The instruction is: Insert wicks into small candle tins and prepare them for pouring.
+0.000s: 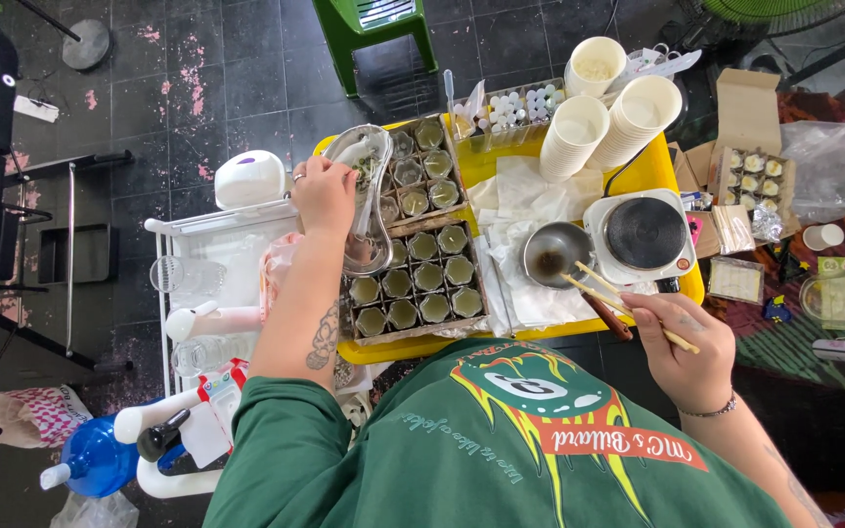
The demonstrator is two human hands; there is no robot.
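Note:
My left hand (324, 194) grips the rim of a kidney-shaped steel dish (369, 161) with green bits in it. It holds the dish tilted over two cardboard trays of small glass jars (424, 279) filled with pale green wax-like stuff. My right hand (679, 344) holds a pair of wooden chopsticks (600, 291). Their tips point toward a small metal pot (552, 252) with dark residue. The pot stands on white paper beside a white electric hotplate (644, 235). All of this rests on a yellow tray table (659, 171).
Stacks of white paper cups (608, 112) and a box of small white-capped vials (520, 103) stand at the back. A cardboard box of small jars (757, 176) sits right. A white cart (212, 264) with glasses and bottles is on the left, and a green plastic chair (376, 27) behind.

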